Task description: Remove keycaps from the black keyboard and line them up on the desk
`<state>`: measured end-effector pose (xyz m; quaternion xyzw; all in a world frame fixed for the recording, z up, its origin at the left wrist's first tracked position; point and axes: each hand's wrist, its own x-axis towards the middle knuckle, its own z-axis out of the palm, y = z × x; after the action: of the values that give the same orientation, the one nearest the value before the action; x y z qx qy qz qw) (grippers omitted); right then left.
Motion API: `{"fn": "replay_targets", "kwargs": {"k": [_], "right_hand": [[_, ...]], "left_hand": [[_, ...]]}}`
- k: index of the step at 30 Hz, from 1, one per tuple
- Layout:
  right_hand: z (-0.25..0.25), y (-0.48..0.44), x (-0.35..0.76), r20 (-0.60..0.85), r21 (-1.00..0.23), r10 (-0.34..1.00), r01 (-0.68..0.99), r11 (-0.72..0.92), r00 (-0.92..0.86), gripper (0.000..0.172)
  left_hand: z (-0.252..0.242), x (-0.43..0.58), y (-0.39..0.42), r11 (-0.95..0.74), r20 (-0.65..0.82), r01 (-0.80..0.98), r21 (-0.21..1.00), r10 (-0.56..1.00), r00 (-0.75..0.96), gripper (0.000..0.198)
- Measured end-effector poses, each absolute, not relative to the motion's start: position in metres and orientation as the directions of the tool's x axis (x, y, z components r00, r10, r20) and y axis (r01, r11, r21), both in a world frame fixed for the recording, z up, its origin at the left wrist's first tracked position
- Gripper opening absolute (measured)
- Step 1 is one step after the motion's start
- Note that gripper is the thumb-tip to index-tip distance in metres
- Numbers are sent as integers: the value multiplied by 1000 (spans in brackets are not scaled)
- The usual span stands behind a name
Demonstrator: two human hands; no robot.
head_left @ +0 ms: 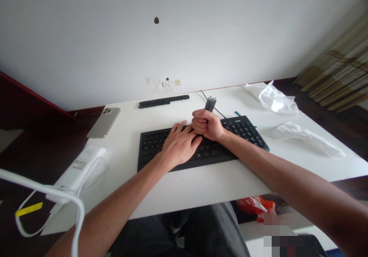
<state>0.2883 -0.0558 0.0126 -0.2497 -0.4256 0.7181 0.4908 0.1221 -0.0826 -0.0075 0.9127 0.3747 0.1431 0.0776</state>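
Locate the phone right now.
In the head view, the phone lies at the left edge of the white table, left of the keyboard, its camera end toward the wall.

Head-worn view, looking forward and down, close over desk (189,186)

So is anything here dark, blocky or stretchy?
Head view: the wall dims towards the curtain; head view: a blocky patch covers something low on the right; head view: the right forearm looks stretched, perhaps by a wide lens.
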Motion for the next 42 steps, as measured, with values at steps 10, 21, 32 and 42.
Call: {"fn": "replay_targets", "kwargs": {"k": [10,21,32,42], "right_hand": [[14,-55,288,47,-854,929,-497,-153,-367,40],[15,-62,289,185,-959,833,-280,38,-521,41],[16,-54,288,62,-866,915,-477,-148,-398,40],[21,-53,289,48,-845,943,-517,-138,-330,39]], "left_hand": [[-6,123,-83,-705,213,670,232,709,673,35],[-3,133,-84,-684,171,710,164,729,663,46],[-12,133,-85,-678,258,721,144,729,634,44],[-7,133,-87,-669,259,722,175,739,622,43]]}}
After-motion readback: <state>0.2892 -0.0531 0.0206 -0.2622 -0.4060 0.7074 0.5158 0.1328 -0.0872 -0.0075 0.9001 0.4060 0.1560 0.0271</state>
